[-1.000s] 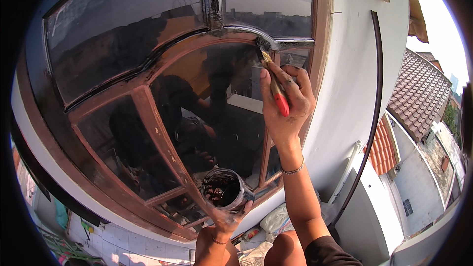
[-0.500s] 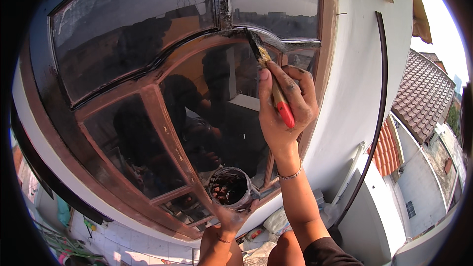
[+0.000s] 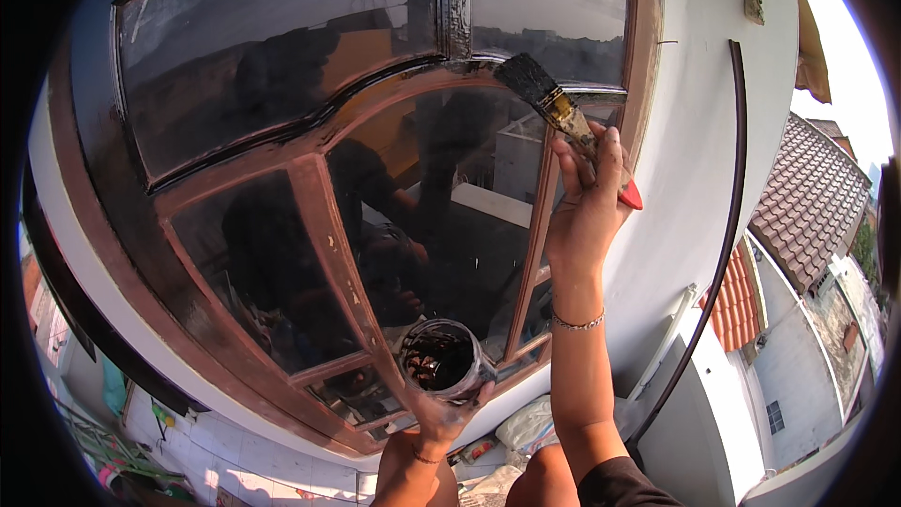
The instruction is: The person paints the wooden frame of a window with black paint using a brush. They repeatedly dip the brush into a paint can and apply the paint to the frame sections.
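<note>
My right hand (image 3: 593,207) grips a paintbrush (image 3: 563,113) by its handle, which ends in a red tip. Black paint coats the bristles, and they lie over the curved middle rail of the window frame (image 3: 319,225), near the upper right pane. Whether they touch the wood I cannot tell. Low in front of the glass, my left hand (image 3: 446,416) is wrapped round a tub (image 3: 477,371) of black paint. Parts of the frame are glossy black, while the lower bars are brown. Dark panes (image 3: 432,216) reflect my arms and a pylon.
A white wall (image 3: 690,131) borders the frame on the right, with a dark pipe (image 3: 736,178) running down it. Plastic bags (image 3: 528,427) lie below, beside my knees. Tiled roofs (image 3: 812,197) stand beyond the wall. At lower left are a tiled floor (image 3: 244,455) and green bars (image 3: 122,469).
My right hand has shifted right and turned over, so the brush now shows its broad side and slants up to the left. My left hand still holds the tub in nearly the same place.
</note>
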{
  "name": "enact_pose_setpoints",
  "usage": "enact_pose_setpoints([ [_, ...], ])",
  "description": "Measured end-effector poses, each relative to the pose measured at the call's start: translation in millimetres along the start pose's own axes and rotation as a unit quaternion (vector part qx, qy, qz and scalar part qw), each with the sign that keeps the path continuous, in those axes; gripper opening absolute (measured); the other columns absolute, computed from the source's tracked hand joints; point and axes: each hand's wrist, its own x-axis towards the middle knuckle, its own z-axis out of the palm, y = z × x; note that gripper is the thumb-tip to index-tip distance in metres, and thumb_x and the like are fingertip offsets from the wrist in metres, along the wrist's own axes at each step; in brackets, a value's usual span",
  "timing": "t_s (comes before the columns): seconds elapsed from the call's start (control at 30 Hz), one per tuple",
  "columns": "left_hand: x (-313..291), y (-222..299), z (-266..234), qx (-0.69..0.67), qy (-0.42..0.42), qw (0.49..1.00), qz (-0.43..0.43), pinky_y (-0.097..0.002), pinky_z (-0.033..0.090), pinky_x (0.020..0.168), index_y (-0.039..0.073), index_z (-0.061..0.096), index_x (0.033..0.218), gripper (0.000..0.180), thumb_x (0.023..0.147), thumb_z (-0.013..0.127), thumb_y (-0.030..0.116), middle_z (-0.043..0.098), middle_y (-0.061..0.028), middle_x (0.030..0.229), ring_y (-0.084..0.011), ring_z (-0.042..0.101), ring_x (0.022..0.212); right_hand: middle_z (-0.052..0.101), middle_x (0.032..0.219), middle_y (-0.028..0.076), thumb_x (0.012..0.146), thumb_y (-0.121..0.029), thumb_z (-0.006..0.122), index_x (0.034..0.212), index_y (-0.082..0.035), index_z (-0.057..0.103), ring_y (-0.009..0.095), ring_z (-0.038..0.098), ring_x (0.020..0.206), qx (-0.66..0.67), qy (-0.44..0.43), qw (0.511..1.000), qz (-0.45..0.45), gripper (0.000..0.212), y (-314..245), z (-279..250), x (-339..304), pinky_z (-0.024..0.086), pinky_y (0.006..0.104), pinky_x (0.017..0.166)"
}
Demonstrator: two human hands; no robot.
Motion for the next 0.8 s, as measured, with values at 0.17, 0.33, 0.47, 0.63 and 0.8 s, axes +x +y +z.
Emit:
enact_pose_setpoints([
  [0.17, -1.2, -6.4, 1.0, 0.060, -0.018, 0.995, 0.074, -0.0398, 0.044, 0.109, -0.003, 0.033, 0.145, 0.105, 0.063, 0.096, 0.015, 0.055, -0.0154, 0.130, -0.0250, 0.057, 0.117, 0.070, 0.104, 0.019, 0.102, -0.030, 0.067, 0.112, 0.007, 0.060, 0.026, 0.076, 0.089, 0.009, 0.045, 0.999, -0.002, 0.039, 29.6, 0.9, 5.7, 0.062, 0.0246, 0.081],
  [0.33, -4.4, -10.8, -6.5, 0.082, -0.015, 0.991, 0.102, -0.0405, 0.046, 0.107, -0.002, 0.033, 0.145, 0.104, 0.065, 0.097, 0.015, 0.053, -0.0148, 0.132, -0.0253, 0.056, 0.119, 0.071, 0.105, 0.019, 0.102, -0.028, 0.066, 0.111, 0.008, 0.063, 0.026, 0.076, 0.088, -0.016, 0.061, 0.998, -0.025, 0.037, 24.3, 3.2, -6.6, 0.062, 0.0268, 0.081],
  [0.47, 0.2, -8.3, -7.0, 0.054, -0.032, 0.997, 0.053, -0.0398, 0.049, 0.105, -0.002, 0.034, 0.144, 0.101, 0.066, 0.096, 0.013, 0.053, -0.0149, 0.132, -0.0245, 0.057, 0.117, 0.072, 0.104, 0.019, 0.103, -0.029, 0.066, 0.108, 0.007, 0.064, 0.026, 0.076, 0.087, -0.043, 0.036, 0.998, -0.038, 0.036, 24.6, 3.8, -2.8, 0.062, 0.0292, 0.079],
  [0.63, 2.3, -5.8, -3.3, 0.009, -0.024, 0.995, 0.092, -0.0373, 0.052, 0.102, -0.003, 0.036, 0.142, 0.096, 0.067, 0.095, 0.012, 0.057, -0.0151, 0.129, -0.0234, 0.061, 0.113, 0.072, 0.099, 0.019, 0.102, -0.024, 0.068, 0.112, 0.007, 0.062, 0.026, 0.076, 0.090, -0.079, 0.065, 0.992, -0.072, 0.033, 15.2, -8.2, -0.8, 0.064, 0.0261, 0.078],
  [0.8, 7.9, -11.4, -11.8, 0.079, -0.017, 0.989, 0.128, -0.0362, 0.055, 0.099, -0.003, 0.041, 0.140, 0.089, 0.069, 0.093, 0.012, 0.062, -0.0155, 0.126, -0.0248, 0.066, 0.112, 0.071, 0.099, 0.021, 0.100, -0.019, 0.070, 0.109, 0.012, 0.064, 0.027, 0.076, 0.088, -0.132, 0.043, 0.986, -0.093, 0.033, 20.0, -1.4, 0.2, 0.064, 0.0307, 0.078],
])
